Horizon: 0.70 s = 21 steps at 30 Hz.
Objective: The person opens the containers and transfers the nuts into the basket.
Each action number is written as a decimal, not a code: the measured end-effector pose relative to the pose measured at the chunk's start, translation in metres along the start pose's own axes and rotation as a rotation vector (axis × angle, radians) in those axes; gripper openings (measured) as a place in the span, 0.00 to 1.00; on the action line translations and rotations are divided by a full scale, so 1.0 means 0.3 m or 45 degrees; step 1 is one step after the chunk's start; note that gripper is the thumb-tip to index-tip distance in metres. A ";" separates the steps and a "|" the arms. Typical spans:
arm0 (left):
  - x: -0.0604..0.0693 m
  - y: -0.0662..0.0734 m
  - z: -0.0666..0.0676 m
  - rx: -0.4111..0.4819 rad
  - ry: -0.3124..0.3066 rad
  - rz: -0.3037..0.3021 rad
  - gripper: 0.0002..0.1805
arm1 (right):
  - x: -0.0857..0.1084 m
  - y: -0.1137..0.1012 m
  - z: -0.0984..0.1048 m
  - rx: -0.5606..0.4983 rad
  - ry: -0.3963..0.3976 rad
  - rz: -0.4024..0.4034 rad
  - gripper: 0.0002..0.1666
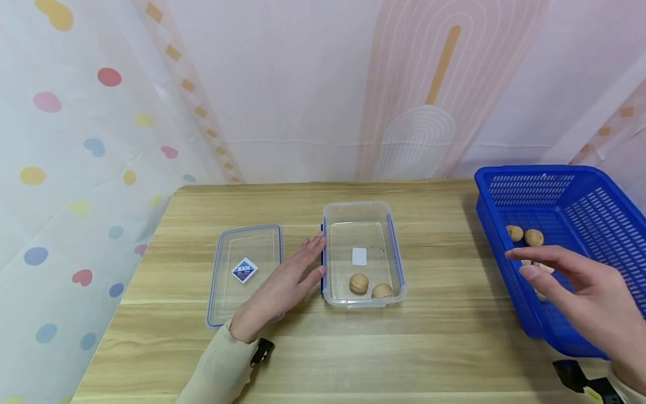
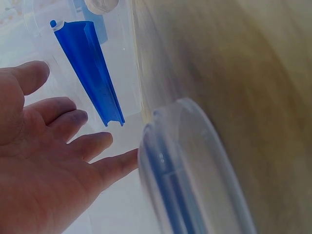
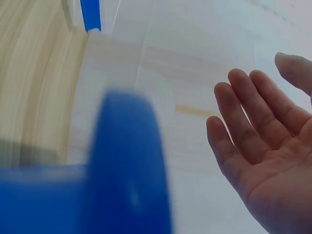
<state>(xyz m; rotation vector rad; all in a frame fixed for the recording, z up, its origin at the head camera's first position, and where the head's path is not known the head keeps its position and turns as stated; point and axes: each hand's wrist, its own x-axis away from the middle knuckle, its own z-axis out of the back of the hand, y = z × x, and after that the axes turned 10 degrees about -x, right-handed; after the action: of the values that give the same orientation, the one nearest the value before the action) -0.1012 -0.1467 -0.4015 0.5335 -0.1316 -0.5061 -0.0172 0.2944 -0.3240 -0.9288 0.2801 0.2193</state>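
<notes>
A clear plastic food box (image 1: 333,210) with blue edging stands on the table, holding a walnut (image 1: 359,283) and a second walnut (image 1: 382,290) near its front. My left hand (image 1: 287,283) has its fingers extended beside the box's left wall, fingertips at the blue side clip (image 2: 87,73); it grips nothing. Over the left part of a blue perforated basket (image 1: 510,289) hovers my right hand (image 1: 587,297). Its palm looks empty in the right wrist view, with loosely extended fingers. Several walnuts lie in the basket, among them one walnut (image 1: 534,237); my right hand partly hides others.
The clear lid (image 1: 262,247) with a blue seal and a diamond-shaped label (image 1: 245,270) lies left of the box, partly under my left forearm. A patterned curtain (image 1: 303,112) hangs behind the wooden table (image 1: 434,336). The basket stands at the table's right side.
</notes>
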 end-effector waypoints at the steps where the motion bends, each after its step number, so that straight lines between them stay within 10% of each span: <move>1: 0.000 0.001 0.001 -0.001 0.001 -0.001 0.33 | -0.002 -0.005 -0.006 -0.003 -0.002 0.003 0.17; 21: 0.003 0.002 0.002 -0.008 0.002 -0.009 0.33 | -0.056 -0.086 -0.138 -0.190 -0.110 0.155 0.20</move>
<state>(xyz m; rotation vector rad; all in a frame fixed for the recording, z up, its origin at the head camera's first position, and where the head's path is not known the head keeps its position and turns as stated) -0.1004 -0.1469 -0.4006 0.5279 -0.1269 -0.5127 -0.0312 0.2448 -0.3225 -1.0477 0.2430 0.3956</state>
